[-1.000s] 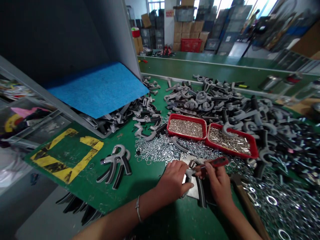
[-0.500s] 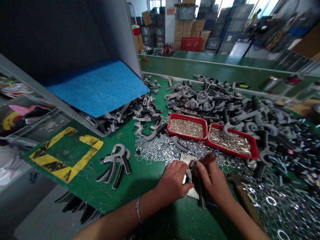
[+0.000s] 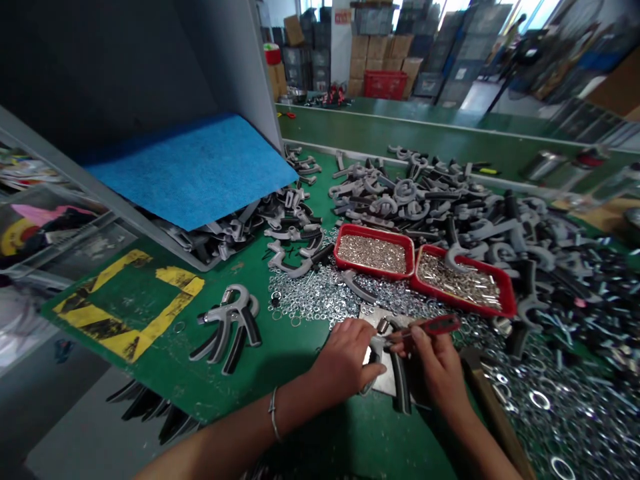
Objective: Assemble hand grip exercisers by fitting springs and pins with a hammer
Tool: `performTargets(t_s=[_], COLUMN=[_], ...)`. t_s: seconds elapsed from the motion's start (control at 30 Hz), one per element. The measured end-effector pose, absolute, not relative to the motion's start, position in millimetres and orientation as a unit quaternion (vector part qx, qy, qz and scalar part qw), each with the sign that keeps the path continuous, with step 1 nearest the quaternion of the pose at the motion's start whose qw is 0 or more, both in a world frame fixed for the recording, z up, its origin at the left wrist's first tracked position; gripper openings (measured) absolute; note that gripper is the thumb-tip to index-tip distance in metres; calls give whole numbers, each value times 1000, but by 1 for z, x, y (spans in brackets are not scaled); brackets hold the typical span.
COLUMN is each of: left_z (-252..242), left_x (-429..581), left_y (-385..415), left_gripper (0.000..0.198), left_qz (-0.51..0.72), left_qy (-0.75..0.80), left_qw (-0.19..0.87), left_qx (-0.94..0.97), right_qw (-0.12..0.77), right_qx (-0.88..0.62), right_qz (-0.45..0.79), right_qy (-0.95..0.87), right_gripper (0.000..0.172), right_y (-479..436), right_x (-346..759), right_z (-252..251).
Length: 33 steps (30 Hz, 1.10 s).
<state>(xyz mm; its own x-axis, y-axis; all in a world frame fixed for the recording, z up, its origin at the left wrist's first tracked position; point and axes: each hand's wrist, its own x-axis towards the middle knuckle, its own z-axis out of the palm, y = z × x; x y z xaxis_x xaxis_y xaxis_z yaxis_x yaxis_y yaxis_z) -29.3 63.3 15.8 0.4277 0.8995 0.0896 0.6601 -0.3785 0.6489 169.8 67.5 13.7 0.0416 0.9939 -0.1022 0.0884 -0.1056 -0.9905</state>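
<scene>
My left hand (image 3: 345,357) is closed on a grey and black hand grip strengthener (image 3: 401,383), pressing it down on a small metal plate (image 3: 386,382). The grip's coil spring shows just beyond my fingertips. In my right hand (image 3: 440,367) is a screwdriver with a red and black handle (image 3: 441,325). Its shaft points left at the grip's head beside the spring, and its tip is hard to make out. To the left of my left hand, another hand grip (image 3: 231,313) with its spring fitted lies on the green table.
Beyond my hands stand a red tray of small metal pieces (image 3: 373,253) and a red tray of pins (image 3: 463,280). Grey handle parts (image 3: 405,193) are heaped behind them. A hammer (image 3: 493,407) and loose metal rings lie at right. A blue-lined grey bin (image 3: 200,170) stands at left.
My right hand has shifted slightly right and turned the screwdriver, so its handle now points right and its shaft shows. My left hand stays on the hand grip.
</scene>
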Motion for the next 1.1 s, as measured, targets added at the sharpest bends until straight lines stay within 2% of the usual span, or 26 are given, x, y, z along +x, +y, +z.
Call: performTargets(t_s=[0.4,0.63,0.73,0.87,0.97,1.03,1.1], left_z=[17,21,22,25,26,25,22], left_x=[-29,-30,-29,-26,-27,-29,-30], left_y=[64,63,63,62,61,62,66], left_gripper=[52,47,48,39,36,42,46], left_qz=[224,223,212,195,189,188,190], left_qy=[488,485,489,494,495,493,494], left_qw=[272,275,270,255,244,252,268], left_qx=[798,799,802,808,812,811,805], right_qw=[469,339,297,353,461,534,570], right_qx=[-584,-641,-621,-563,-487,-464,-485], right_qz=[476,300,297,435,526,545,533], right_qy=[-461,-620,-661,-607,-523,-450,-394], right_gripper=[24,32,30,28,29,26,22], right_y=[66,63,68,71,75,80,83], right_x=[160,160,156,147,146,154,169], right_z=[19,16,21,51,79,88,83])
